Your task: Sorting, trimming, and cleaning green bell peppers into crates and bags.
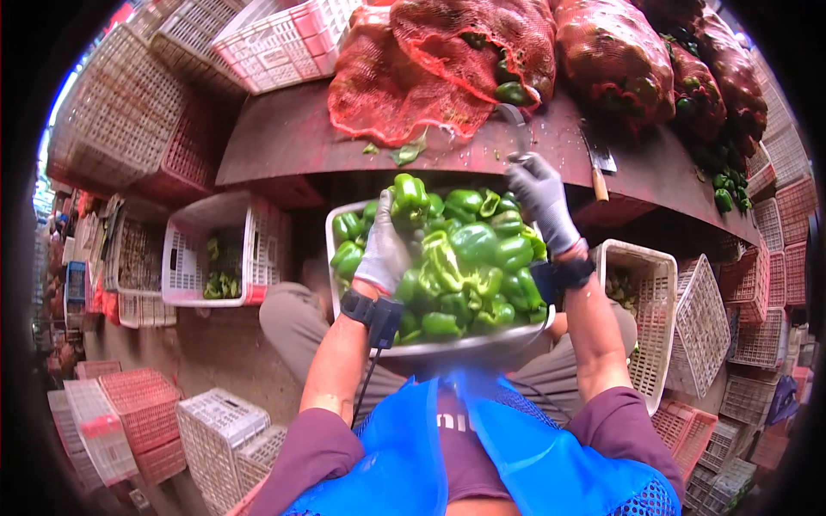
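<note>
A green bell pepper [409, 193] is held upright by my gloved left hand [385, 249], over the left side of a pale tub [337, 297]. Heaped in the tub, which rests at my lap, are green bell peppers [476, 244]; several are cut or split open. My gloved right hand [542, 198] is closed round a curved knife [516, 127], its blade pointing up and away over the table edge. The knife is apart from the pepper in my left hand.
Red mesh sacks [615, 52] of peppers lie on the dark table [284, 138] ahead. A cleaver [599, 163] with a wooden handle lies at its right edge. White crates with green scraps stand left [206, 258] and right [641, 318]. Stacked crates [120, 112] surround me.
</note>
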{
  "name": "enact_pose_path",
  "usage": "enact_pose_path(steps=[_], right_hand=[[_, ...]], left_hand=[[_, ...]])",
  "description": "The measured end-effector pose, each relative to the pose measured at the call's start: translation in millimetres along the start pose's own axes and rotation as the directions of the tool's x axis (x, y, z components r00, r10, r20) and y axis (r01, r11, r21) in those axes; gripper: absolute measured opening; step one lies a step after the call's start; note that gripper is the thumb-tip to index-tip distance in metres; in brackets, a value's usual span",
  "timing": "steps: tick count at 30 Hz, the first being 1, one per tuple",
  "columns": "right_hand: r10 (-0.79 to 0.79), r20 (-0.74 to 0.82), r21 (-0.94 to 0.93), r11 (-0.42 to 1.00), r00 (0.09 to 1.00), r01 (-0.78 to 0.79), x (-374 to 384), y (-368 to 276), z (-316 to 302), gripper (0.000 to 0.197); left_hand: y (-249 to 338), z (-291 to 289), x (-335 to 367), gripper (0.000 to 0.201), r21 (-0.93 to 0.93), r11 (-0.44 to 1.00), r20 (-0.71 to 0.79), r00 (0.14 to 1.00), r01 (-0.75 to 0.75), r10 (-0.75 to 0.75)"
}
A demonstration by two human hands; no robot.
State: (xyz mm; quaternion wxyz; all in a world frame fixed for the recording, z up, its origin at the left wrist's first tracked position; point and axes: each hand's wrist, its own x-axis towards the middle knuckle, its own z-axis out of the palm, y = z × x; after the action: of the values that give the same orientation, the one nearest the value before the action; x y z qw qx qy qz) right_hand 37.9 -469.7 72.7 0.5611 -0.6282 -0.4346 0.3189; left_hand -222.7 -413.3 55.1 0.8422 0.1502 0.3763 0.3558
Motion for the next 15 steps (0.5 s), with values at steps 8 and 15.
enact_pose_path(steps=[8,15], right_hand=[[-0.509,0.348,-0.406,0.675,0.787,0.616,-125.3,-39.3,69.2,0.027],[-0.484,0.386,-0.437,0.654,0.785,0.618,-162.2,-22.0,69.0,0.033]], left_hand=[[-23.3,-10.3,-75.9,0.052,0.083,0.995,-0.186,0.982,0.056,-0.039],[-44.0,-10.9,-120.1,0.046,0.113,0.993,-0.05,0.998,-0.041,0.047]])
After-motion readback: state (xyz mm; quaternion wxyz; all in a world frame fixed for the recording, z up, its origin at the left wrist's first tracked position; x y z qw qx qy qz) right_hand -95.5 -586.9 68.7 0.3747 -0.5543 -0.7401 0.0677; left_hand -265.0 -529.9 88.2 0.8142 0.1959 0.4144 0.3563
